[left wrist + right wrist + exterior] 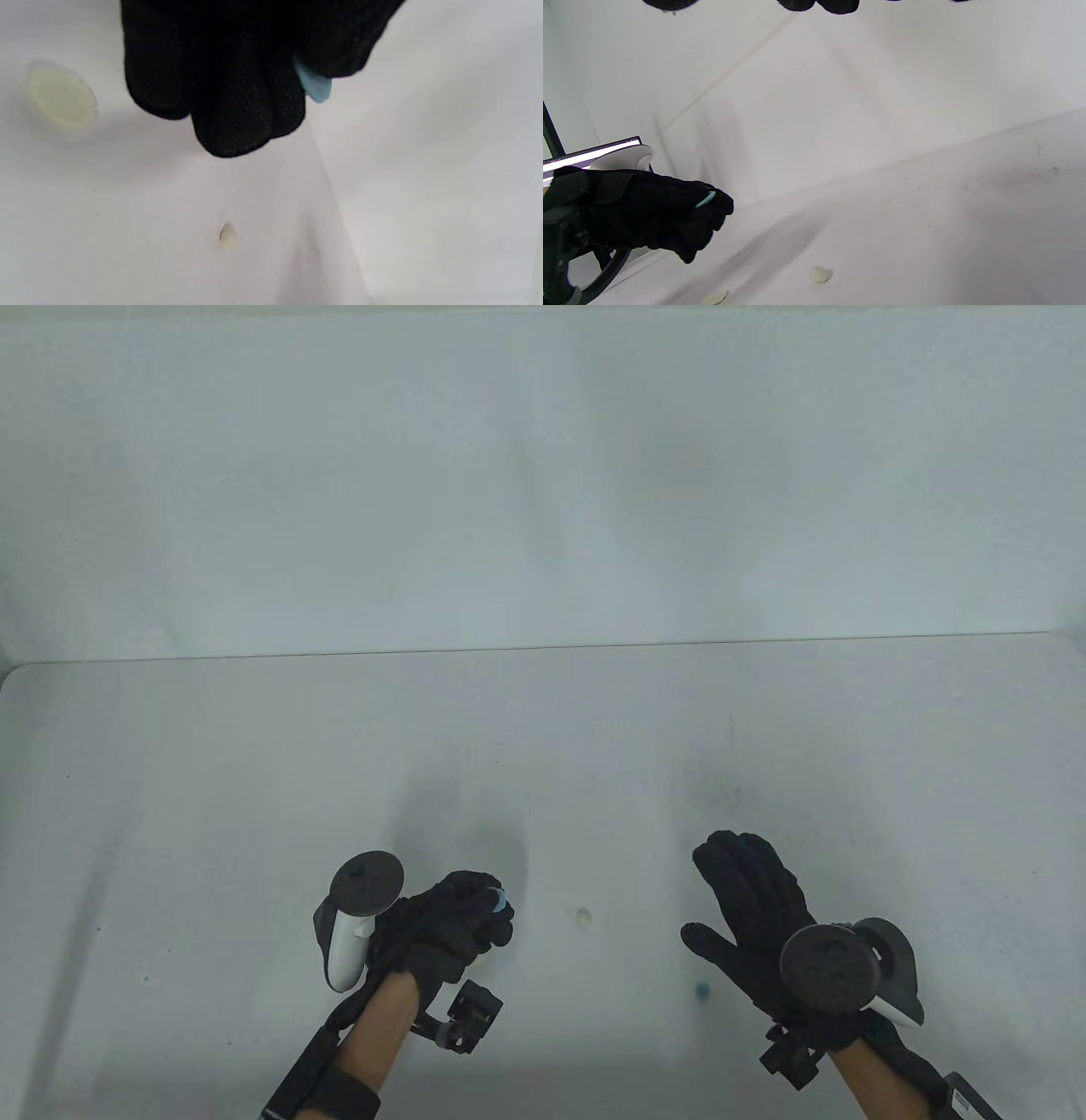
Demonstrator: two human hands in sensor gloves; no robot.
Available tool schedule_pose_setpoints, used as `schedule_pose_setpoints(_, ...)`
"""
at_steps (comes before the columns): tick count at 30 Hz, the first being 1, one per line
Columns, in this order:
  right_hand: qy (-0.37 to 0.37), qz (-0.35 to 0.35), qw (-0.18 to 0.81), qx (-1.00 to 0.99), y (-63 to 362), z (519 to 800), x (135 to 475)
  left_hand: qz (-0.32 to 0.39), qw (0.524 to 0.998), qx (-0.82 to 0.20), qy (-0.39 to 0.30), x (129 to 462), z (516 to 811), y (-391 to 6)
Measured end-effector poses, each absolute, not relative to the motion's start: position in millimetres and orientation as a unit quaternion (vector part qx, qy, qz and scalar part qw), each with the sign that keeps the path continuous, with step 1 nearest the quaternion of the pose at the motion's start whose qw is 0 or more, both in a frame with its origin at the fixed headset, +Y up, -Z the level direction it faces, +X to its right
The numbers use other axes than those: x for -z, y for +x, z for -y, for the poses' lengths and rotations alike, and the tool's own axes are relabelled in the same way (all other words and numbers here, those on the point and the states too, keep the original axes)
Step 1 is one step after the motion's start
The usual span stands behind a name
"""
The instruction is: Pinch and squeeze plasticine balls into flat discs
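My left hand point(494, 906) pinches a flattened light blue plasticine piece point(501, 899) between thumb and fingers, a little above the white table point(254, 814). In the left wrist view the piece point(316, 87) sticks out from the gloved fingers point(233, 106). It shows edge-on and thin in the right wrist view point(706, 199). My right hand point(723, 899) is open and holds nothing. A cream ball point(583, 916) lies between the hands. A small dark blue ball point(702, 989) lies by my right thumb. A flat cream disc point(61, 99) lies beneath my left hand.
The white back wall point(543, 475) meets the table along its far edge. A dark stand and a screen edge point(589, 150) show at the left of the right wrist view.
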State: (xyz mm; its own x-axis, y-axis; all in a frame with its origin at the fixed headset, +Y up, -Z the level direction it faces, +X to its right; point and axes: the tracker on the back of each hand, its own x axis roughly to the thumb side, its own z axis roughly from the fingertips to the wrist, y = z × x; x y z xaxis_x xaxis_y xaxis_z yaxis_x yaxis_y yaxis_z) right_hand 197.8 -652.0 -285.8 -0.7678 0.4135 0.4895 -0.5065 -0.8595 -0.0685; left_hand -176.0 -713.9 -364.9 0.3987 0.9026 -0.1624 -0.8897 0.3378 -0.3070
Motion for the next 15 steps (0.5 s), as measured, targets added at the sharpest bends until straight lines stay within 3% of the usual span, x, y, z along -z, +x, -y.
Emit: schedule_pose_setpoints(15, 0.236, 0.096, 0.253, -0.933, 199, 651, 286, 0.039, 0.939, -0.294, -0.176, 415, 723, -134)
